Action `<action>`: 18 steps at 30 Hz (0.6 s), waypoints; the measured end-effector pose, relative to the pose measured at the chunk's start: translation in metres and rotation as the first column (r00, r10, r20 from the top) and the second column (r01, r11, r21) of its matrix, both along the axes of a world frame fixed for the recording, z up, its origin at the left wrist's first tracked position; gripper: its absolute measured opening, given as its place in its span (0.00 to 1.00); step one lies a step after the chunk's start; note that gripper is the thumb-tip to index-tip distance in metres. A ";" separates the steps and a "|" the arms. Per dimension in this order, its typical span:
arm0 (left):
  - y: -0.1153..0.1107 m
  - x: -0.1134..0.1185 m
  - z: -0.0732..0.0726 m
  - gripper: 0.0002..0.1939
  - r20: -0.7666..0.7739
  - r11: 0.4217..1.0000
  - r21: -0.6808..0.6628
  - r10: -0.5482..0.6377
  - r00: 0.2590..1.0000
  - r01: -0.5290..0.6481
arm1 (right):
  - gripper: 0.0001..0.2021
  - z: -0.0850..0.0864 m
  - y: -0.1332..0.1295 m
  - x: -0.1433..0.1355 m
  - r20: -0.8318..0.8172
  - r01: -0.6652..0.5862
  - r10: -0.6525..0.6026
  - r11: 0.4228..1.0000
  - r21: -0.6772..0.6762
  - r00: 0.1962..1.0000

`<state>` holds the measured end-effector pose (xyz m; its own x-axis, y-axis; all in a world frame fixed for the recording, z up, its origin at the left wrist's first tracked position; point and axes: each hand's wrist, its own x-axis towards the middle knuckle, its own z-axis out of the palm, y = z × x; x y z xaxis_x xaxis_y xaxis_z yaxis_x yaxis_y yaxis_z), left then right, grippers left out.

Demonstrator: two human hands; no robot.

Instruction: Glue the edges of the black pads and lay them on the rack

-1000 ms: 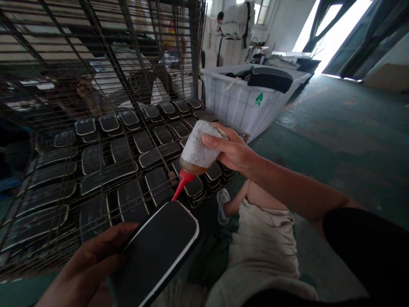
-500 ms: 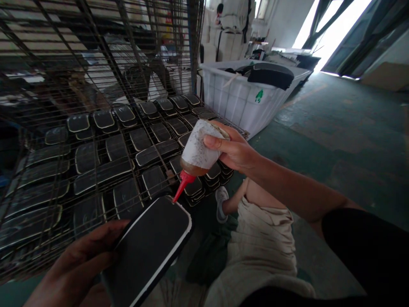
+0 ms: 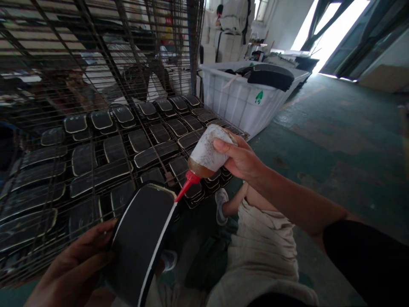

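Note:
My left hand (image 3: 75,264) grips the left edge of a black padded panel (image 3: 140,243), which is tilted up at the bottom centre. A pale line runs along the panel's rim. In my right hand (image 3: 239,155) is a white, speckled squeeze bottle (image 3: 211,147), held upside down at a slant, with brown liquid near its neck. The bottle's red nozzle (image 3: 187,185) points down and left, its tip at the panel's upper right corner. The thumb presses on the bottle's side.
A wire rack (image 3: 153,149) at the left carries several rows of black panels with pale edges. Behind it a white bin (image 3: 233,96) holds a dark curved piece (image 3: 271,76). Green floor (image 3: 335,136) lies at the right.
The panel has turned in my left hand, so its far end now points more upward. My right hand and the bottle have shifted slightly right, and the nozzle tip is now at the panel's right corner.

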<state>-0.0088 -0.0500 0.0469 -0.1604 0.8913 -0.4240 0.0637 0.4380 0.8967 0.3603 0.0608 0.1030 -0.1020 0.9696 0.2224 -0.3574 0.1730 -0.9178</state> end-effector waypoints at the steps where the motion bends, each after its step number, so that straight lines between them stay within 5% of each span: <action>1: -0.001 0.002 -0.001 0.24 0.023 1.000 0.004 0.004 1.000 -0.004 | 0.26 -0.002 0.001 -0.001 -0.006 0.024 -0.024 1.000 -0.007 1.000; 10: -0.003 0.021 -0.015 0.28 0.229 0.999 -0.025 0.052 0.972 -0.047 | 0.26 -0.020 0.004 -0.010 -0.023 0.188 -0.188 0.982 -0.029 0.982; 18: -0.002 0.044 0.002 0.29 0.340 0.989 -0.043 0.149 0.928 -0.143 | 0.26 -0.029 -0.006 -0.015 -0.024 0.184 -0.185 0.982 -0.037 0.982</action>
